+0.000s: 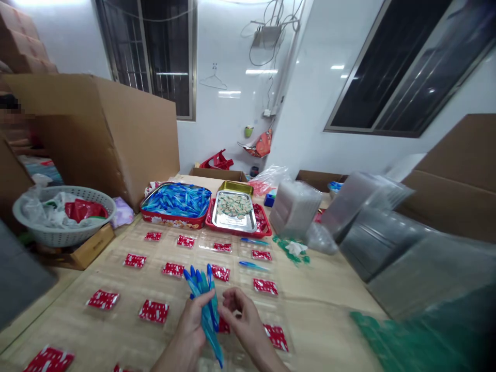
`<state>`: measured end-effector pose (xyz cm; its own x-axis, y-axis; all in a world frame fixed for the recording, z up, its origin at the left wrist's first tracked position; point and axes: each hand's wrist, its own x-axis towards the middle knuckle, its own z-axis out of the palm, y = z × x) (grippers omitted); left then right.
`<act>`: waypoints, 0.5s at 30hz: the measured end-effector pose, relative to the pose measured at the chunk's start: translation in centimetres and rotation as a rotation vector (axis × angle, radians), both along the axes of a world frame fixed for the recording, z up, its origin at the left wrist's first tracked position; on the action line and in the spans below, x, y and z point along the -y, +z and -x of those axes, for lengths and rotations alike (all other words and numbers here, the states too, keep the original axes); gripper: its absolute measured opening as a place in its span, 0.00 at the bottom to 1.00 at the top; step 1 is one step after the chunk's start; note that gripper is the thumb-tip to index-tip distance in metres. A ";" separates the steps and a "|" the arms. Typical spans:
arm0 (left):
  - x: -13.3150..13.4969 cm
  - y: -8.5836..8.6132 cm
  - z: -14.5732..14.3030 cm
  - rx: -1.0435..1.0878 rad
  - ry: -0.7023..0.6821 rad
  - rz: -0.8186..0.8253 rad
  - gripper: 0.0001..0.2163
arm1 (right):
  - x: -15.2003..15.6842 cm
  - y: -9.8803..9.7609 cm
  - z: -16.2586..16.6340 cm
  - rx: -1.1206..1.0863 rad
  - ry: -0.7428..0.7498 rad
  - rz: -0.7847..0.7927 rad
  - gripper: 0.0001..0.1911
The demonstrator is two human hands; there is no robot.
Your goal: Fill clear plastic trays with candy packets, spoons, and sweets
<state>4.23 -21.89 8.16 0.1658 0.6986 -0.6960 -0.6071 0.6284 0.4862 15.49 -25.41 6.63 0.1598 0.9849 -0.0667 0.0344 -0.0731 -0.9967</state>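
One bundle of blue plastic sticks (212, 297) is clamped in our left hand (194, 318), above clear plastic trays (205, 244); our right hand (246, 318) curls loosely just beside it, and we cannot tell whether it grips one. Red spotted packets (154, 311) lie in the trays, with two single sticks among those at the right. Beyond, we see a red tin (174, 221) heaped with more sticks, a silver tray (232, 226) of small greenish pieces, and a grey perforated basket (65, 235) holding plastic bags (58, 204).
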 end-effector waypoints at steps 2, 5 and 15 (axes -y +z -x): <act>-0.3 0.2 0.1 -0.029 0.004 -0.019 0.08 | -0.1 -0.2 0.4 0.030 0.052 -0.003 0.14; -0.6 0.4 0.1 -0.054 0.013 -0.059 0.08 | -0.6 -0.8 0.8 0.126 0.073 -0.034 0.08; -3.6 0.2 3.5 0.009 0.020 -0.046 0.03 | -11.5 -0.4 -3.4 1.020 0.073 -0.162 0.11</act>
<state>0.69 -18.27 8.32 0.1573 0.7329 -0.6619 -0.6240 0.5933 0.5086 18.88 -13.93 6.26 0.0051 0.9795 0.2013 0.8670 0.0960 -0.4890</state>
